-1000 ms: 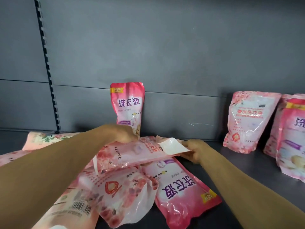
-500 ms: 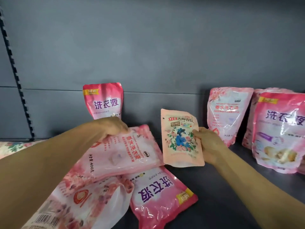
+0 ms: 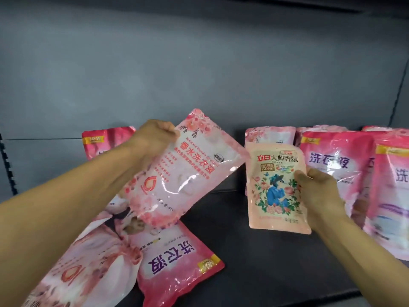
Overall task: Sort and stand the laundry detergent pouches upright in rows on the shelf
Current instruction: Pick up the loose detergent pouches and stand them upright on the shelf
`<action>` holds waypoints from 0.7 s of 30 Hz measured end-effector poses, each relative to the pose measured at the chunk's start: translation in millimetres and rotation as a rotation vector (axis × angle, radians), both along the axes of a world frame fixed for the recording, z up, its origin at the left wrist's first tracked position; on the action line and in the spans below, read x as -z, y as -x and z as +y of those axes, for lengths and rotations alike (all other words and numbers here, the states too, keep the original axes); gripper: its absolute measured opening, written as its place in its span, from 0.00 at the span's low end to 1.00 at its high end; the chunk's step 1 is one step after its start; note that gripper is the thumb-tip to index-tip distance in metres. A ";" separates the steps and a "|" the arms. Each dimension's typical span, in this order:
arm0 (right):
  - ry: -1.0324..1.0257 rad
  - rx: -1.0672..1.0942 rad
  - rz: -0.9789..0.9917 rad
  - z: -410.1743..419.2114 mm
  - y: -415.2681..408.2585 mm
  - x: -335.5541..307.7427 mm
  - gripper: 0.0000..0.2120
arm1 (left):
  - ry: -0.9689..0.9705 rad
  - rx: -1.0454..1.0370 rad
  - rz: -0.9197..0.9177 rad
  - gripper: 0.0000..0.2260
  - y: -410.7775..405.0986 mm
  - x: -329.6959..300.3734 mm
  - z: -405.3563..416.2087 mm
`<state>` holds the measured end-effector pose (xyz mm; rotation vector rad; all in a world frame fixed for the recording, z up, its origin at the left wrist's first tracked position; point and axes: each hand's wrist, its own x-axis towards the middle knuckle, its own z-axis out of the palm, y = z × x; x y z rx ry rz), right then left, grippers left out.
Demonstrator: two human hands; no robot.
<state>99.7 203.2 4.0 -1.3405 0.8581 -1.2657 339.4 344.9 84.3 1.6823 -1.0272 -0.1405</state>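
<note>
Currently your left hand [image 3: 155, 138] pinches the top corner of a glossy pale-pink floral pouch [image 3: 183, 169], tilted in the air above the shelf [image 3: 254, 251]; its label reads "香水洗衣液". Your right hand [image 3: 318, 191] grips the right edge of a smaller peach pouch [image 3: 276, 191], held upright, printed with roses and a figure in blue, reading "立白 大师香氛". Both forearms reach forward. Below the left arm, a deep-pink pouch [image 3: 177, 264] marked "洗衣液" lies flat, upside down. Similar crinkled pink pouches [image 3: 336, 160] stand at right against the grey back panel [image 3: 199, 74].
</note>
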 end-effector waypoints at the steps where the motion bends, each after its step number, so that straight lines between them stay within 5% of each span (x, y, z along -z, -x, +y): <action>1: 0.005 0.031 -0.027 -1.3 8.5 -1.3 0.11 | 0.065 0.018 0.070 0.15 8.6 2.9 -10.6; 9: 0.136 0.270 -0.050 -16.7 69.3 7.6 0.09 | 0.277 0.059 0.581 0.13 91.9 39.1 -113.3; 21: 0.361 0.539 0.078 -35.5 100.1 53.5 0.12 | 0.404 0.016 0.772 0.14 131.3 77.1 -210.0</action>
